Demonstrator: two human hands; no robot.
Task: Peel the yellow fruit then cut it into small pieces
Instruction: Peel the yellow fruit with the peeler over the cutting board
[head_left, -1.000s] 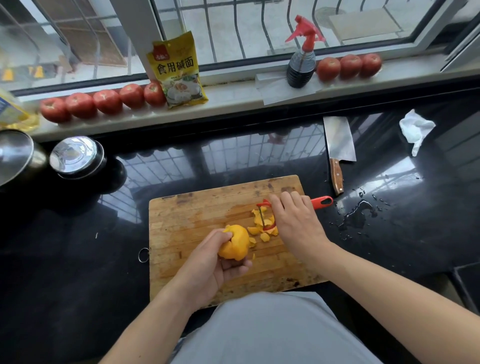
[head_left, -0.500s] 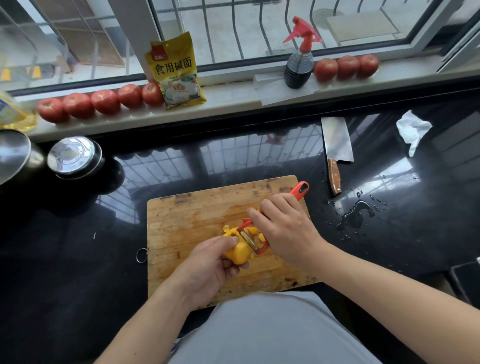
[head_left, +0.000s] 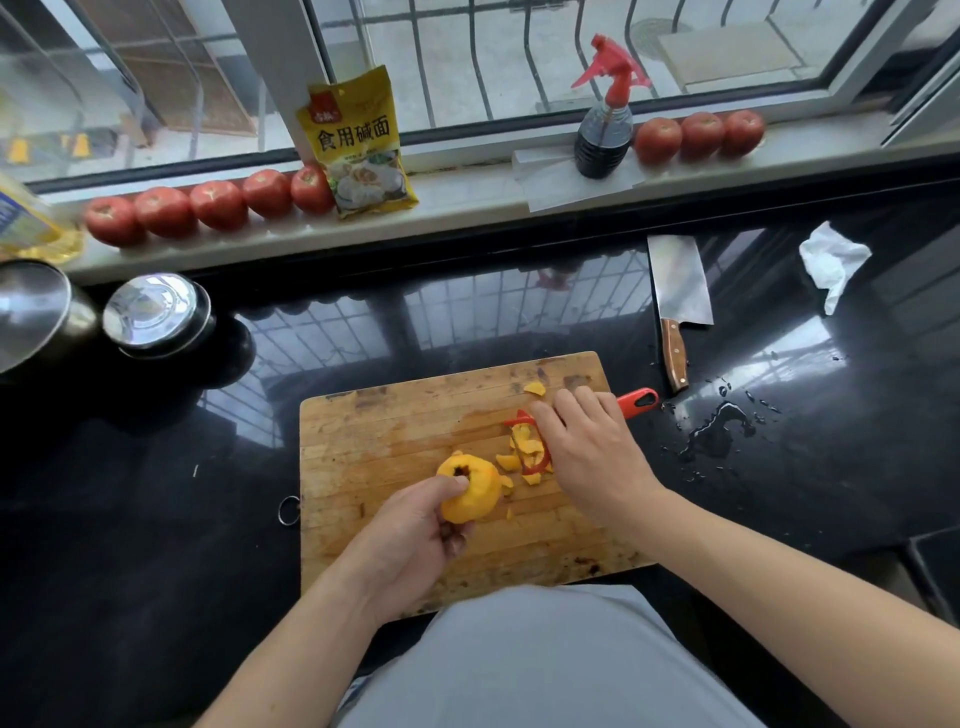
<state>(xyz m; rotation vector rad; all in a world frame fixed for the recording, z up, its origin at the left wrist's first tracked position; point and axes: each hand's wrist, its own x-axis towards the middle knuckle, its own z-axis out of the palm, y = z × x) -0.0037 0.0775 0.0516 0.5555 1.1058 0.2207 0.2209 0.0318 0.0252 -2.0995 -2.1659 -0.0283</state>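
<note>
Fingers (head_left: 457, 540) of my left hand (head_left: 410, 551) are curled under the yellow fruit (head_left: 470, 488), with the thumb pressed across its near side, so I grip it just above the cutting board (head_left: 395, 431). Its dark stem pit faces up and away from me, and its surface looks mostly bare of skin, though I cannot tell how much skin is left on the side turned away.

My right hand (head_left: 592, 457) lies knuckles-up over the red peeler (head_left: 636, 402), its fingers bent down round the handle and gripping it; the handle's end pokes out past my knuckles, over the board's right edge. The peeler's red head shows to the left of my fingertips, down among the yellow peelings (head_left: 522, 457) heaped on the board just right of the fruit. One more scrap of peel (head_left: 535, 388) lies apart near the board's far edge.

The board sits on the black bench (head_left: 156, 493), directly in front of me. To its right a cleaver (head_left: 678, 291) with a wooden handle lies flat, blade away from me, beside a small puddle of water (head_left: 719, 431). Farther right is a crumpled white tissue (head_left: 831, 262). At far left stand two metal pots (head_left: 150, 317). Along the windowsill are a row of tomatoes (head_left: 218, 205), a yellow packet (head_left: 358, 145), a dark spray bottle (head_left: 602, 130) with a red trigger, and three more tomatoes (head_left: 701, 136).
</note>
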